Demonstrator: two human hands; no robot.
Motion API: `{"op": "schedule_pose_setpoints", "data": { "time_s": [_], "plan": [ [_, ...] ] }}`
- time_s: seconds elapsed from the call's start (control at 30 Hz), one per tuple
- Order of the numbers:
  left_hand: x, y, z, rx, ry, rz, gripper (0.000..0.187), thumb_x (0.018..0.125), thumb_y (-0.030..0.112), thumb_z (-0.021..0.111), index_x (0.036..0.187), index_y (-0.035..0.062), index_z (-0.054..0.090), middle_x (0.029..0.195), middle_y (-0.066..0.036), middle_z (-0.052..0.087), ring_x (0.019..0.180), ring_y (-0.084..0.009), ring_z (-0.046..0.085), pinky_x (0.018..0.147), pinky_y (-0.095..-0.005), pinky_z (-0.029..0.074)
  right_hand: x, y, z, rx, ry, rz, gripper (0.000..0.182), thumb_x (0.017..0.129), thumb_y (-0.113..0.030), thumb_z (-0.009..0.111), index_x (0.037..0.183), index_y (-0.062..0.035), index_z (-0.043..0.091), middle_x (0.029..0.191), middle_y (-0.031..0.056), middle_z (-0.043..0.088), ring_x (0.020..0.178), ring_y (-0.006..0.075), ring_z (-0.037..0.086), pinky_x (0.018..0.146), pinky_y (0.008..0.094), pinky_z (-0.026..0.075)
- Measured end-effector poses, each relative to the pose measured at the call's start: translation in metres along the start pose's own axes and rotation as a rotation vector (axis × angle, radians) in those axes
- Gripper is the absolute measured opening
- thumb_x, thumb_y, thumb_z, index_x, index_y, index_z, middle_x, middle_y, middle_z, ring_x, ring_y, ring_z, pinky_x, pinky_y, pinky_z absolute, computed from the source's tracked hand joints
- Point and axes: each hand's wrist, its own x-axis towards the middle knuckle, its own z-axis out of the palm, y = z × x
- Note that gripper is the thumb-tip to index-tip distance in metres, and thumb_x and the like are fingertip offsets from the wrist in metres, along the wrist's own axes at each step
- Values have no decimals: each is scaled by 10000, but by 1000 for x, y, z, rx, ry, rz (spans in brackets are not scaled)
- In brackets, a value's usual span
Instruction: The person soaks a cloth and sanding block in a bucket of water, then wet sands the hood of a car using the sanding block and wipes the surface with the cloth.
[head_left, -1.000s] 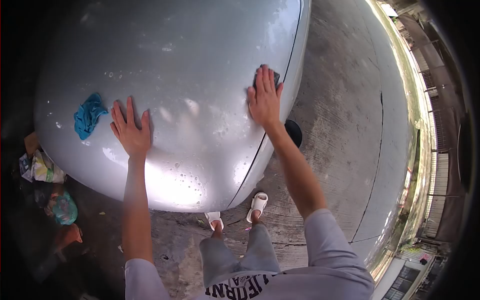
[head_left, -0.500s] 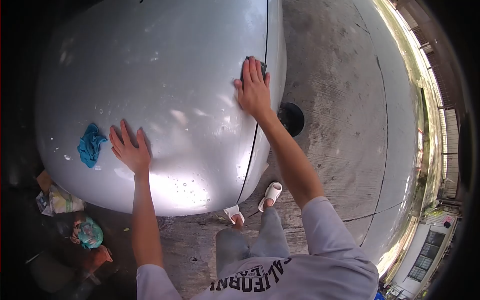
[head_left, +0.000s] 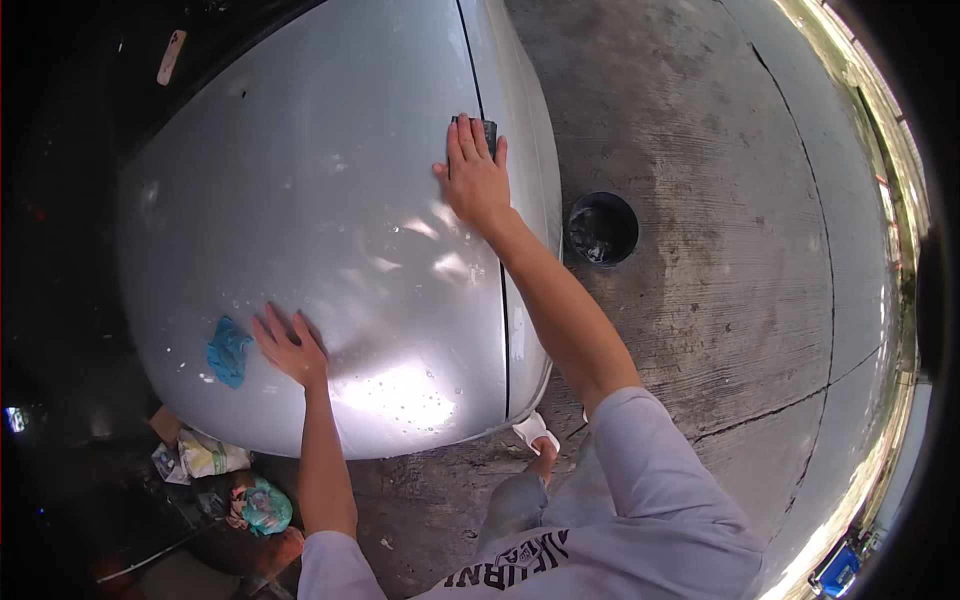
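Right hand (head_left: pixel 478 185) lies flat, middle fingers close together, over a dark pad (head_left: pixel 490 130) at the hood's (head_left: pixel 290 230) right seam (head_left: pixel 505 320); left hand (head_left: pixel 292 352), spread, rests beside blue cloth (head_left: pixel 229 352) on the hood; surface work appears unfinished; finished extent indeterminable.

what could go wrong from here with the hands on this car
The dark pad under the right hand lies at the panel gap, so its edge might catch there or rub the panel edge too hard.

The blue cloth lies loose on the curved silver panel by the left hand; a nudge could send it sliding off.

The black bucket stands close beside the car, where a step sideways might knock it.
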Motion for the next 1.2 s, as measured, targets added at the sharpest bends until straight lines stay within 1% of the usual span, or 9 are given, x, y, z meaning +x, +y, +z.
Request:
{"op": "schedule_pose_setpoints", "data": {
  "time_s": [0.23, 0.3, 0.5, 0.7, 0.77, 0.97, 1.07, 1.17, 1.2],
  "plan": [
    [-4, 0, -2, 10, -13, 5, 575, 1025, 486, 474, 1516, 188, 455, 1589, -199, 318, 1456, -394, 310, 1169, -535, 251, -328, -101, -58, 158, -485, -135, 806, 878, -461, 636, 1549, -99, 376, 1667, 35, 242, 1543, 202, 186, 1195, 616, 144],
    [1, -3, 3, 17, -36, -7, 575, 1027, 482, 469, 1515, 178, 455, 1582, -205, 333, 1449, -396, 326, 1166, -533, 256, -305, -72, -51, 168, -410, -283, 787, 895, -457, 618, 1551, -98, 374, 1667, 19, 245, 1543, 202, 188, 1198, 611, 136],
    [0, -8, 1, 14, -40, 10, 573, 1028, 474, 467, 1508, 161, 460, 1555, -233, 369, 1421, -416, 366, 1155, -528, 272, -56, -9, -13, 194, 87, 66, 640, 984, -375, 546, 1491, -9, 413, 1595, 113, 363, 1481, 270, 309, 1174, 606, 234],
    [0, -2, 0, -9, -26, -3, 576, 1019, 476, 480, 1503, 164, 467, 1569, -227, 346, 1430, -421, 345, 1150, -545, 269, -294, -78, -51, 67, -437, -184, 775, 884, -415, 654, 1520, -53, 401, 1641, 105, 292, 1529, 284, 233, 1181, 631, 170],
    [-4, 6, -3, -23, -28, -45, 578, 1011, 478, 492, 1500, 171, 471, 1571, -218, 346, 1436, -416, 336, 1150, -550, 266, -280, -60, -56, 161, -489, -244, 826, 851, -438, 685, 1535, -84, 389, 1642, 77, 301, 1529, 244, 240, 1185, 602, 173],
    [1, 6, -2, -18, 0, -42, 573, 979, 469, 546, 1480, 197, 498, 1573, -187, 355, 1446, -408, 322, 1150, -572, 249, 69, -16, 30, -38, 58, -156, 600, 1045, -389, 419, 1502, -1, 395, 1605, 157, 341, 1482, 327, 307, 1174, 643, 185],
    [-1, 7, -8, -40, -5, -64, 565, 970, 451, 565, 1473, 202, 507, 1576, -181, 353, 1447, -407, 320, 1149, -583, 241, -22, -73, 11, 68, -65, -190, 618, 1016, -364, 490, 1508, -3, 392, 1622, 132, 320, 1496, 342, 279, 1170, 645, 199],
    [-1, 10, -10, -85, 14, -91, 567, 959, 429, 592, 1473, 204, 507, 1584, -178, 339, 1450, -403, 316, 1149, -587, 237, -234, -108, -26, 64, -536, -358, 735, 922, -453, 586, 1530, -84, 401, 1650, 66, 279, 1530, 285, 222, 1184, 640, 185],
    [0, 10, -11, -76, 4, -82, 571, 955, 428, 601, 1473, 209, 506, 1588, -172, 334, 1450, -400, 315, 1150, -588, 236, -230, -106, -31, 50, -552, -372, 735, 922, -453, 586, 1530, -84, 401, 1650, 66, 279, 1530, 285, 222, 1184, 640, 185]
  ]
}}
